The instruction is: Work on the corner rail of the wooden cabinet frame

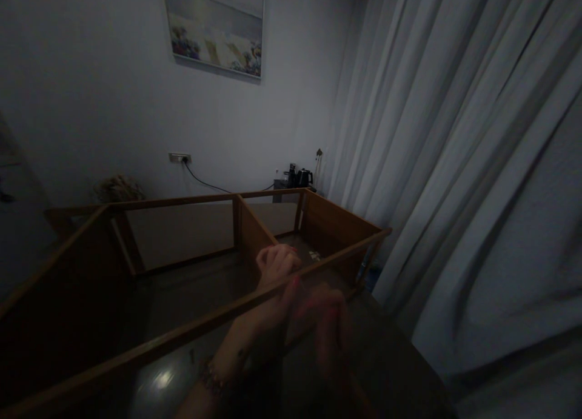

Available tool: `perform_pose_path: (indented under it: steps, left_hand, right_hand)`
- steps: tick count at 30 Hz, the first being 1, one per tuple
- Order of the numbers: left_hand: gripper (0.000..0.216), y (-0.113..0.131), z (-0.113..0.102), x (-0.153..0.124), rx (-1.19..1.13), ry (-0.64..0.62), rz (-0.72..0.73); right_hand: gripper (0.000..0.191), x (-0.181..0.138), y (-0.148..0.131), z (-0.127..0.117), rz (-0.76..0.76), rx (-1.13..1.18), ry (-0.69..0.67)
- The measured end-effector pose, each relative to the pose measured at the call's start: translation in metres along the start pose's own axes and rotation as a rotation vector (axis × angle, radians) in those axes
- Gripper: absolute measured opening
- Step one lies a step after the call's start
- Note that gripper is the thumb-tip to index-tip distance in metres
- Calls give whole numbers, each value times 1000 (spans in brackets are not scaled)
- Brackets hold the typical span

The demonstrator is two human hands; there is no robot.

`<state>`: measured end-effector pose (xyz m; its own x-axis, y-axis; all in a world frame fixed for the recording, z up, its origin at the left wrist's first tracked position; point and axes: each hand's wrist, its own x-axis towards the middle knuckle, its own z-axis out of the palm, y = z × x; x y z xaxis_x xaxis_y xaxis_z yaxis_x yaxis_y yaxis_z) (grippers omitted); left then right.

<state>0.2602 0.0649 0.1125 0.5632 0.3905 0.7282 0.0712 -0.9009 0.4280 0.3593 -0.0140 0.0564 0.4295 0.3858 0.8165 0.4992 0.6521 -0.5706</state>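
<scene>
A wooden frame (173, 337) with open compartments lies on a dark table (395, 346). My left hand (278, 264) reaches through the frame, past its near rail, a bracelet on the wrist. Its fingers are curled over the near upper part of the wooden divider panel (254, 225), which they partly hide. Just right of it, in front of the near rail, is my right hand (327, 313), with bent fingers and red nails. Motion blur and dim light hide whether it holds anything. Small pale pieces (314, 256) lie inside the right compartment.
Long grey curtains (454, 164) hang close along the right side. Behind the frame, a dark kettle (304, 176) stands on a small stand by the wall. A cable runs from the wall socket (180, 157). A framed picture (216, 31) hangs above.
</scene>
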Motion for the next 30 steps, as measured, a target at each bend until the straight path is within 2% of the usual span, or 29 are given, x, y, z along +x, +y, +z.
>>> perform_pose_path:
  steps: [9,16,21,30]
  left_hand:
    - [24,7,-1,0,-61,41,-17]
    - [21,4,-1,0,-80,40,-19]
    - [20,3,0,0,-33,18,-24]
    - [19,0,0,2,-39,32,11]
  right_hand:
    - [47,2,6,1,123,137,78]
    - [44,2,6,2,59,119,55]
    - [43,-1,7,-1,106,115,34]
    - [44,4,-1,1,-7,54,-35]
